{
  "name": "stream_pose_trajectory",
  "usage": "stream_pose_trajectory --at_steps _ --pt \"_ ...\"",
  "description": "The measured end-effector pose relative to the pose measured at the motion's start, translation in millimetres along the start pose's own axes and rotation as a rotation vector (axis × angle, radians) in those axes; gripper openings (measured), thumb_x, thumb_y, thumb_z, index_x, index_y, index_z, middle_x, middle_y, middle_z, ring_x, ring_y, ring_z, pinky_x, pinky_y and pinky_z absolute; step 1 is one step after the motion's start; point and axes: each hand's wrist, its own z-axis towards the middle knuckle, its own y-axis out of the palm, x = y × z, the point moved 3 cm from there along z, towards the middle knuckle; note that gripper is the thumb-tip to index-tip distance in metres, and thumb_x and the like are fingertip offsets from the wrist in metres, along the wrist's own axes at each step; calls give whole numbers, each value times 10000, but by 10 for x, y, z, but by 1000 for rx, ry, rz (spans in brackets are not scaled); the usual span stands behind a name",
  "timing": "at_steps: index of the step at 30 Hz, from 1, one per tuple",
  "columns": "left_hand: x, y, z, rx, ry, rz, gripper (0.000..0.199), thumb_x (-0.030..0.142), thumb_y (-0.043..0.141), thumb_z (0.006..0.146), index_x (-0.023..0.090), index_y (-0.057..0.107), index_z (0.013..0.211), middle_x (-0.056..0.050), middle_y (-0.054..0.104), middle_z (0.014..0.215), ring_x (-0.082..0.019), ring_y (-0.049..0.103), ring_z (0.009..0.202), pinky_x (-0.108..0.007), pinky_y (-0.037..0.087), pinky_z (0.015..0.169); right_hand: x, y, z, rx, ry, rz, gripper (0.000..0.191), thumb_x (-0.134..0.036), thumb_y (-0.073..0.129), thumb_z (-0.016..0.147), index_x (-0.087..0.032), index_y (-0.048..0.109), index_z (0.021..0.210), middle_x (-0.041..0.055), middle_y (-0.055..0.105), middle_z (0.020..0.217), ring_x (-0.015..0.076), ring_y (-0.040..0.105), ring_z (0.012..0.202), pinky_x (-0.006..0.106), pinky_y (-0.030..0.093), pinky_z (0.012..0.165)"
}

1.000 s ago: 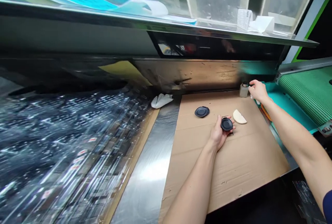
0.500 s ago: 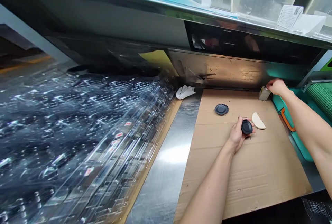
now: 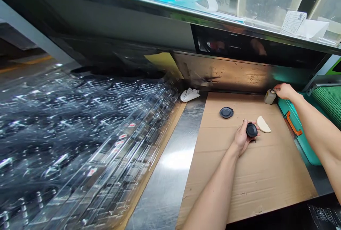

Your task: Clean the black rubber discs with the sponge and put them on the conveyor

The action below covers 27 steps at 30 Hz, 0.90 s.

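My left hand (image 3: 242, 138) holds a small round black case (image 3: 252, 130) above the cardboard sheet (image 3: 250, 173), with its fingers around it. Close to those fingertips lies a cream half-round pad (image 3: 263, 124). Another round black case (image 3: 226, 112) rests on the cardboard farther back. At the back right my right hand (image 3: 284, 91) is at the top of a small bottle (image 3: 270, 97); its fingers are pinched together, and what they hold is too small to make out.
Stacked clear plastic trays (image 3: 93, 134) fill the left side. A crumpled white tissue (image 3: 189, 95) lies by the metal back wall (image 3: 229, 72). On the right stands a teal case (image 3: 301, 130) with an orange handle, beside a green mesh surface (image 3: 329, 98).
The view has shifted slightly. Both hands keep nearly the same places, the left around the black case and the right at the bottle top.
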Motion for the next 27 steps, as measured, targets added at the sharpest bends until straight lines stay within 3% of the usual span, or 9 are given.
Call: stream_pose_trajectory --at_steps 3,6,10,15,18,23,27 --pt "8 -9 15 -21 -6 -19 530 605 550 946 108 660 1094 -143 742 926 -184 707 623 -251 466 524 0 -44 -14 5 41 40 375 -140 624 816 -209 768 1155 104 748 1154 262 679 1075 357 516 969" --pt "28 -33 37 -20 -39 -80 501 564 454 998 113 650 1093 -149 733 937 -189 702 639 -253 452 523 -60 -149 -138 173 74 176 372 -180 599 848 -209 751 1187 105 734 1193 261 659 1121 353 498 996" --pt "57 -70 65 8 -39 -204 514 508 321 1044 110 645 1063 -156 713 943 -191 686 670 -259 429 537 -380 -122 -719 366 28 439 383 -355 509 954 -183 705 1233 105 746 1124 247 668 1035 351 520 915" --pt "40 -101 103 46 4 -203 497 478 304 1053 118 647 1047 -140 711 937 -194 675 706 -270 441 566 -949 325 -1793 266 -76 726 385 -522 526 951 -196 721 1011 62 751 927 205 673 833 296 522 737" --pt "11 -115 118 73 14 -185 455 419 333 1056 117 669 1004 -128 724 974 -192 681 785 -289 502 649 -1147 609 -2146 149 -93 774 307 -473 540 942 -219 711 918 25 728 799 184 657 716 279 491 662" --pt "-70 -67 98 72 73 -143 375 388 451 1024 120 708 969 -118 743 1028 -235 689 1029 -353 549 906 -1273 801 -2163 163 -139 671 215 -358 524 935 -237 700 901 30 743 873 198 671 786 291 477 742" --pt "-152 -12 71 59 130 -96 340 378 490 1016 129 721 1008 -116 734 1139 -232 669 1133 -329 516 992 -1302 872 -2107 173 -25 670 198 -305 508 929 -240 691 888 39 751 883 214 679 803 299 472 749"
